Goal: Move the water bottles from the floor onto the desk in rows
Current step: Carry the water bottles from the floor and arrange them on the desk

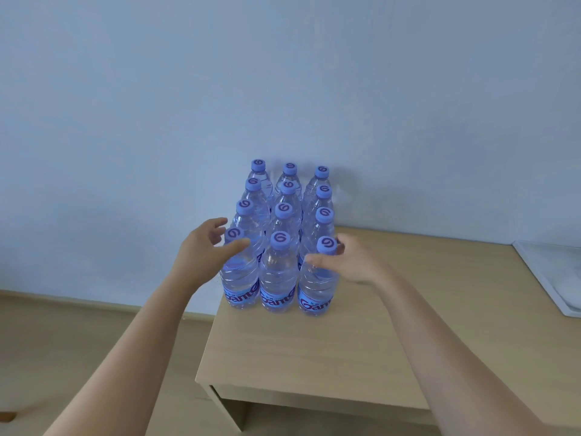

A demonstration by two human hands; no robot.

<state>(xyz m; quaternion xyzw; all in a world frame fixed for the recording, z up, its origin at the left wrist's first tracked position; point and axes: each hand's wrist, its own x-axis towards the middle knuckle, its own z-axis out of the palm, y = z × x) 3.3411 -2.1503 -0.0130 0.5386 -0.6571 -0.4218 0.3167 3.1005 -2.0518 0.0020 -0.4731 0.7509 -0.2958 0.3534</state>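
1. The desk (330, 350) lies under both my arms, its left edge below my left wrist.
2. Twelve water bottles (278, 272) stand upright on the desk between my hands, three across, four deep, running away from me.
3. My left hand (204, 247) is spread loosely beside the near-left bottle.
4. My right hand (349, 262) is spread too, its fingers at the near-right bottle's shoulder; whether they touch it I cannot tell.

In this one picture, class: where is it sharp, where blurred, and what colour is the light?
Head view: bluish light; front bottles and labels sharp; left hand slightly blurred; desk edges bowed by the wide lens; soft shadows on the wall.
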